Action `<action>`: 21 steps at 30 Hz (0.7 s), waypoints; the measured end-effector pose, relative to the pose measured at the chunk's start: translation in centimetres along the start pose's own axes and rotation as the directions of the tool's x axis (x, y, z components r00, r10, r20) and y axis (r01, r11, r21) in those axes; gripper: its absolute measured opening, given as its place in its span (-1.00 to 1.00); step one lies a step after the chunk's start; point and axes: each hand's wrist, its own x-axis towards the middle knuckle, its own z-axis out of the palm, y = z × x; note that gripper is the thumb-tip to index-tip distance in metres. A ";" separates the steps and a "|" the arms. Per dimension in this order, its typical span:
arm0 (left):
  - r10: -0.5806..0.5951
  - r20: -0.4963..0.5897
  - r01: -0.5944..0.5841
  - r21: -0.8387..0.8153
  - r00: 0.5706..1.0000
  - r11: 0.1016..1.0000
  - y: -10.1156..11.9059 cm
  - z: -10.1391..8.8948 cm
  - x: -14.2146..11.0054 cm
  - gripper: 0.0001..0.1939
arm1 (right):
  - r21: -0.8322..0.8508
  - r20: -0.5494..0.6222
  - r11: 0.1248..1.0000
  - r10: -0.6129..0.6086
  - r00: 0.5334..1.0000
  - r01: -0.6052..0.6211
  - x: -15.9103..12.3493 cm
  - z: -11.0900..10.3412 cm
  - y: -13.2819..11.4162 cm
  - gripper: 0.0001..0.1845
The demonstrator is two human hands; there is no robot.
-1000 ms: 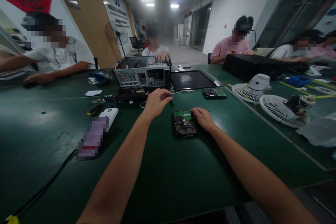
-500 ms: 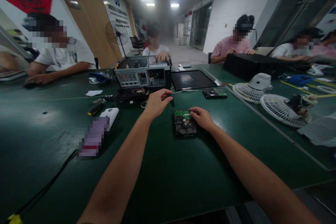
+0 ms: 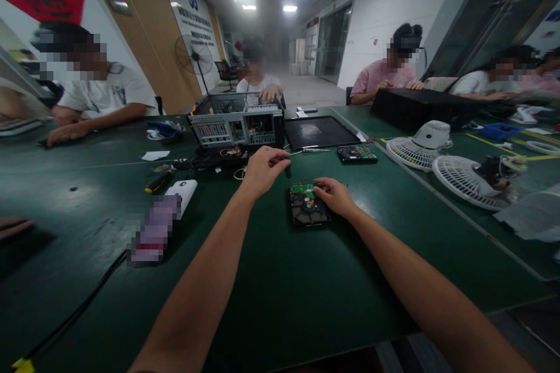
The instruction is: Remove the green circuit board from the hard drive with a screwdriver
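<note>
Two fingertips of our left hand (image 3: pixel 265 170) pinch a small dark piece (image 3: pixel 287 170). Nearer us and rightward of that grip, our right hand (image 3: pixel 335 197) touches the hard drive's (image 3: pixel 308 205) green board, though whether it grips, we cannot tell. Beyond stands the computer case (image 3: pixel 238 128).

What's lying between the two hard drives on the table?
In the head view, your right hand is between the near drive and the far drive, with bare green tabletop beyond it.
</note>
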 end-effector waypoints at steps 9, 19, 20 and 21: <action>0.041 0.042 -0.040 -0.019 0.998 0.999 -0.2 0.0 0.1 -0.75 | -0.023 0.003 0.999 -0.027 1.000 0.027 0.0 0.0 0.0 -0.66; 0.067 -0.097 -0.076 -0.097 0.993 0.992 0.5 1.2 -0.2 -0.94 | -0.025 -0.006 0.999 -0.023 1.000 0.023 0.0 0.0 0.1 -0.65; 0.064 -0.104 -0.073 -0.083 0.992 0.994 0.4 1.3 -0.2 -0.94 | -0.026 -0.005 0.999 -0.024 1.000 0.024 0.0 0.0 0.1 -0.65; 0.058 -0.110 -0.066 -0.075 0.992 0.995 0.3 1.4 -0.2 -0.94 | -0.026 -0.004 0.999 -0.025 1.000 0.025 0.0 0.0 0.1 -0.64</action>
